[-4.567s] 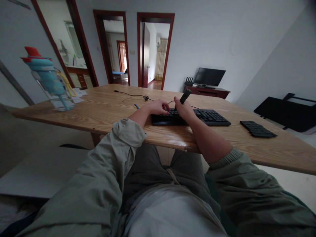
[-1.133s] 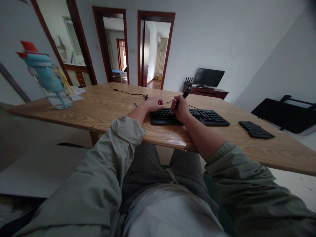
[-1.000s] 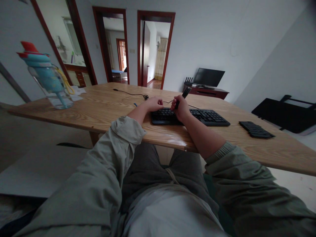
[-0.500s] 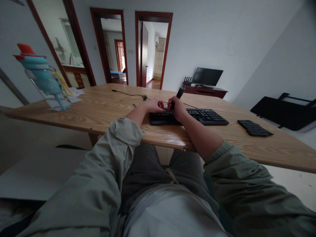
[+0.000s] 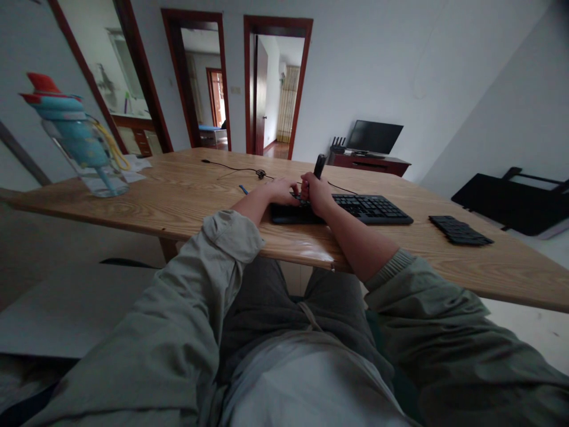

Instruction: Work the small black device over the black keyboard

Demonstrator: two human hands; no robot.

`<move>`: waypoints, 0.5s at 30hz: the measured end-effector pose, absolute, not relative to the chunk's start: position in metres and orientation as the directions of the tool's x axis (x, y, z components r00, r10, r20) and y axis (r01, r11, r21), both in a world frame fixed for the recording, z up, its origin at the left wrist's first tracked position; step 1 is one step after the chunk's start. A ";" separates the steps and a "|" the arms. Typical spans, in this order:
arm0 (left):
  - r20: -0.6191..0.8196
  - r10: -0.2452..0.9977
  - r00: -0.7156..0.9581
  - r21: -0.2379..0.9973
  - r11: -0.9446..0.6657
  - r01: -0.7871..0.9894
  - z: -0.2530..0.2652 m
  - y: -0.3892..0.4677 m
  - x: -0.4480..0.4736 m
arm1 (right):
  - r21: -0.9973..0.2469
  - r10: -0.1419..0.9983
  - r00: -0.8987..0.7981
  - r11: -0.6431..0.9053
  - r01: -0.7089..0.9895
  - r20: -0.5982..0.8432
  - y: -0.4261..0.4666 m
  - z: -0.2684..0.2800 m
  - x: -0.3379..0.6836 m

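A black keyboard [image 5: 368, 209] lies on the wooden table [image 5: 186, 196] in front of me. My right hand [image 5: 316, 197] grips a slim black tool [image 5: 318, 166] that stands nearly upright, its lower end down among the keys at the keyboard's left part. My left hand [image 5: 281, 191] rests on the keyboard's left end, fingers curled on the keys beside the right hand. What the tool's tip touches is hidden by my hands.
A clear water bottle [image 5: 77, 142] with a blue and red lid stands at the table's far left, by some paper. A black cable [image 5: 240, 172] runs across the far side. A small black key panel [image 5: 460, 230] lies right of the keyboard. A monitor [image 5: 374, 137] stands behind.
My right hand has moved left along the keyboard, closer to the left hand, and the black tool has swung from a rightward lean to nearly upright. The left hand stayed at the keyboard's left end.
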State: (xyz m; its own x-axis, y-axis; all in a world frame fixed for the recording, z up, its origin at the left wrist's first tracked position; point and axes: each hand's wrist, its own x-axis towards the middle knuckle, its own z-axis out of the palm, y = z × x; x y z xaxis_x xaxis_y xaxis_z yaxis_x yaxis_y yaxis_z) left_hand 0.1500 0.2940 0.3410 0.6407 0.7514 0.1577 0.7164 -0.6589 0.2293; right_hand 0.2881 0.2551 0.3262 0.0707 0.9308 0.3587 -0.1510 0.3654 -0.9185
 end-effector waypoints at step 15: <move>0.101 0.784 0.612 0.266 -0.614 0.743 0.348 0.279 0.150 | -0.869 0.834 0.270 0.414 0.270 0.481 0.265 0.319 0.282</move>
